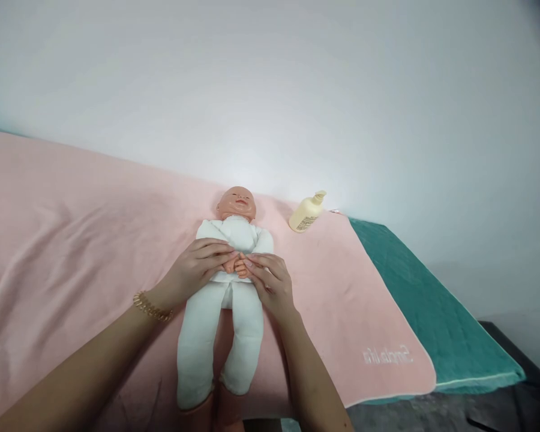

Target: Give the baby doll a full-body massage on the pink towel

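A baby doll [225, 234] in white cloth clothing lies on its back, its head toward the wall and its legs toward me. My left hand [200, 264] is closed around the doll's hand [230, 264] on the left side of the picture. With fingers curled, my right hand [272, 279] grips the doll's other hand [242, 267]. Both doll hands are drawn together over its belly, close to each other. A gold bracelet [152, 306] circles my left wrist.
A pale yellow pump bottle [306, 213] stands tilted in view to the right of the doll's head. Beneath lies a pink blanket [94, 240] over a green mat [423, 300], whose edge shows at right. Behind rises a white wall [270, 90].
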Motion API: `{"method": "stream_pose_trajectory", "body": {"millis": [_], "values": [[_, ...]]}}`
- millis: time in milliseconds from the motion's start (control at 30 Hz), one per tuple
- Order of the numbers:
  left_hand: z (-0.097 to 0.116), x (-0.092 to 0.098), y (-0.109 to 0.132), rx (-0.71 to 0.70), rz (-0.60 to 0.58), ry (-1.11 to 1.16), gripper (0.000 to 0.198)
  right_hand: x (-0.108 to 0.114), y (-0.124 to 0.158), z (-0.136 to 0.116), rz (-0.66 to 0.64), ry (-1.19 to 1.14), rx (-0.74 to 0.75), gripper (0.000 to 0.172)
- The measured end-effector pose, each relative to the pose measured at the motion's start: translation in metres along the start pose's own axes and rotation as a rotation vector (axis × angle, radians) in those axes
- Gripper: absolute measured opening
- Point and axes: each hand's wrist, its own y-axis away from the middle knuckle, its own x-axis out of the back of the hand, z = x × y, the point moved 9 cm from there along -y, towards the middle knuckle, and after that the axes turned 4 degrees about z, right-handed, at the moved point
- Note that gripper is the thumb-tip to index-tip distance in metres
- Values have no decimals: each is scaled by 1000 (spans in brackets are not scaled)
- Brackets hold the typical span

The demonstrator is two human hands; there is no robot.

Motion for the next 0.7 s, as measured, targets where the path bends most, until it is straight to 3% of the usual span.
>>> {"method": "stream_pose_trajectory", "body": {"millis": [233, 400, 533, 700], "values": [[1, 1, 0, -25, 18, -16, 26, -3, -1, 2, -31, 7, -13, 22], [-3, 5, -1, 14, 17, 13, 24, 4, 4, 4, 21, 48, -15, 31], [-13, 26, -2, 126, 97, 15, 20, 30, 16, 34, 189, 80, -248, 35], [-43, 71, 11, 529, 331, -243, 33, 66, 38, 77, 410, 90, -658, 45]]}}
